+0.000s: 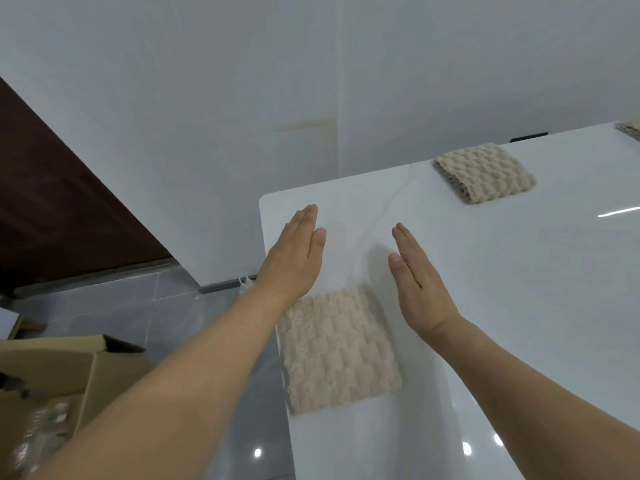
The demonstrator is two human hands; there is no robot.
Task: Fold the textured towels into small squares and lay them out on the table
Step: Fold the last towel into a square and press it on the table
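While both hands, left (296, 252) and right (420, 285), hover flat-fingered, nearest folded towel (341, 351) lies lengthwise away from the viewer on table (519, 306).

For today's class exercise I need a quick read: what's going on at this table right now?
A person is laying folded textured towels on a white table. Both hands, left hand and right hand, are flat, open and hold nothing, above the nearest folded towel. A second folded towel lies farther back, and the edge of a third towel shows at far right.
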